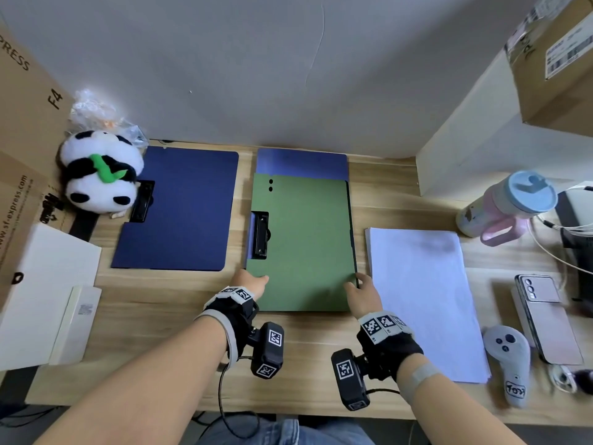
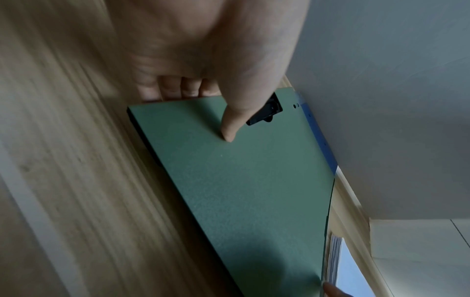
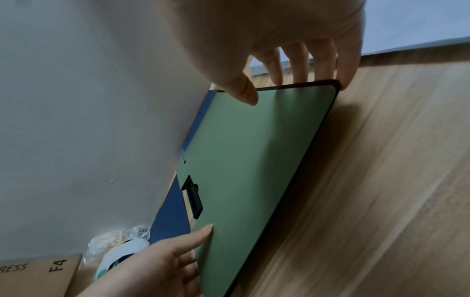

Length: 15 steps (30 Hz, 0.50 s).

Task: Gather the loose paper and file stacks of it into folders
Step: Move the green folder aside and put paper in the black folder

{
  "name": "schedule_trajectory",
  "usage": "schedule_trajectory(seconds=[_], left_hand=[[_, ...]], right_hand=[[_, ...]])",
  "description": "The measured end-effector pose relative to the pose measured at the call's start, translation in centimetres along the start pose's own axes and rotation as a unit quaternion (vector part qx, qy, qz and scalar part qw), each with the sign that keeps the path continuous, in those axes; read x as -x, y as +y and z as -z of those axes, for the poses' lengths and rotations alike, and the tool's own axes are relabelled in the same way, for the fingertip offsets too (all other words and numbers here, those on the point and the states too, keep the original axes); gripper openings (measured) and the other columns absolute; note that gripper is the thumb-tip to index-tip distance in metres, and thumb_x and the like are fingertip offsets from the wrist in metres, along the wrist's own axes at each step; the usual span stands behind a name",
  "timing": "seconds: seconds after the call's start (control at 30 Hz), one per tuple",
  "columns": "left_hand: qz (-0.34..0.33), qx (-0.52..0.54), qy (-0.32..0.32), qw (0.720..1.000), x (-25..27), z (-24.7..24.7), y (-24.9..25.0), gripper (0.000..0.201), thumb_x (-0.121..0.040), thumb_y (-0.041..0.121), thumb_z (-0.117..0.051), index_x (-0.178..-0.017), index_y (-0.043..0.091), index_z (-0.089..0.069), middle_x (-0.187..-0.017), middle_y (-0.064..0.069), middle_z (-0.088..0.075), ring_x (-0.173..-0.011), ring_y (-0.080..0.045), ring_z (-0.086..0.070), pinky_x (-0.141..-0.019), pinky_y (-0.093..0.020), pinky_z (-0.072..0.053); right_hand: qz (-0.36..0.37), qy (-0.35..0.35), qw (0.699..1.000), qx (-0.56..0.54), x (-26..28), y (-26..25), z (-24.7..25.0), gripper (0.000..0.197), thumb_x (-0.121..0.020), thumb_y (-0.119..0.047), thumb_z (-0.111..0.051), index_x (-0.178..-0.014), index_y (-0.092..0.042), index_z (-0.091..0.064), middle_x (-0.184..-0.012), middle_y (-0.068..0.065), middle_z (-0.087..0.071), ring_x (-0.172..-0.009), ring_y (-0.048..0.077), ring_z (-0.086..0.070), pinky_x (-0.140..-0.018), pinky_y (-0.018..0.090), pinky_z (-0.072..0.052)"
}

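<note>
A green clip folder (image 1: pixel 305 245) lies closed at the desk's centre, its far end over a lighter blue folder (image 1: pixel 301 163). My left hand (image 1: pixel 253 281) grips its near-left edge, thumb (image 2: pixel 229 132) on the cover (image 2: pixel 241 180) and fingers curled under. My right hand (image 1: pixel 359 290) holds the near-right corner, thumb (image 3: pixel 246 94) on top of the cover (image 3: pixel 254 160) and fingers (image 3: pixel 300 66) behind the edge. A stack of white paper (image 1: pixel 423 300) lies just right of the folder. A dark blue clip folder (image 1: pixel 179 210) lies closed to the left.
A panda plush (image 1: pixel 99 175) and a cardboard box (image 1: pixel 22 123) stand at the left, with a white box (image 1: pixel 41 284) nearer me. On the right are a pink bottle (image 1: pixel 507 203), a phone (image 1: pixel 545 316), a grey controller (image 1: pixel 510 361), cables and a white shelf.
</note>
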State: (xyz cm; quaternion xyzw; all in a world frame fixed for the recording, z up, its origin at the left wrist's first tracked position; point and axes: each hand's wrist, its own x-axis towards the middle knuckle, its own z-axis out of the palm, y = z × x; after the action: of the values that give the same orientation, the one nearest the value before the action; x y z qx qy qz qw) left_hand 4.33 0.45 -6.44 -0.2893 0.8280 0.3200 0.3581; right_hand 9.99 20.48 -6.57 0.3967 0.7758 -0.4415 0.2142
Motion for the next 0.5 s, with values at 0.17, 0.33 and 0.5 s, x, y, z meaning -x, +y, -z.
schedule_trajectory(seconds=[0.17,0.33,0.5], left_hand=[[-0.003,-0.005,-0.009,1.0,-0.5,0.0,-0.1,0.049,-0.092,0.029,-0.056,-0.128,-0.003,-0.045,-0.097,-0.01,-0.051,-0.088,-0.027,-0.052,-0.075,-0.029,-0.039],[-0.008,-0.019,-0.008,1.0,-0.6,0.2,-0.4,0.056,-0.092,0.032,-0.055,-0.134,-0.002,-0.042,-0.111,-0.017,-0.056,-0.1,-0.03,-0.055,-0.088,-0.034,-0.044],[-0.032,-0.029,-0.045,0.998,-1.0,1.3,-0.5,0.066,-0.088,0.04,-0.057,-0.137,-0.002,-0.041,-0.135,-0.02,-0.053,-0.113,-0.033,-0.057,-0.088,-0.034,-0.047]], right_hand=[[-0.013,0.002,1.0,-0.013,-0.6,0.3,-0.3,0.044,-0.092,-0.015,-0.043,-0.135,-0.005,-0.044,-0.129,0.014,-0.054,-0.108,0.028,-0.055,-0.085,0.029,-0.039],[-0.083,-0.009,0.995,-0.059,-1.4,-0.6,0.9,0.015,-0.091,-0.017,-0.044,-0.083,-0.005,-0.047,-0.073,0.008,-0.042,-0.073,0.024,-0.041,-0.057,0.029,-0.027],[-0.01,0.044,0.993,-0.107,-1.3,-1.0,2.5,0.019,-0.09,-0.015,-0.047,-0.092,0.001,-0.057,-0.084,0.01,-0.053,-0.079,0.024,-0.05,-0.075,0.034,-0.039]])
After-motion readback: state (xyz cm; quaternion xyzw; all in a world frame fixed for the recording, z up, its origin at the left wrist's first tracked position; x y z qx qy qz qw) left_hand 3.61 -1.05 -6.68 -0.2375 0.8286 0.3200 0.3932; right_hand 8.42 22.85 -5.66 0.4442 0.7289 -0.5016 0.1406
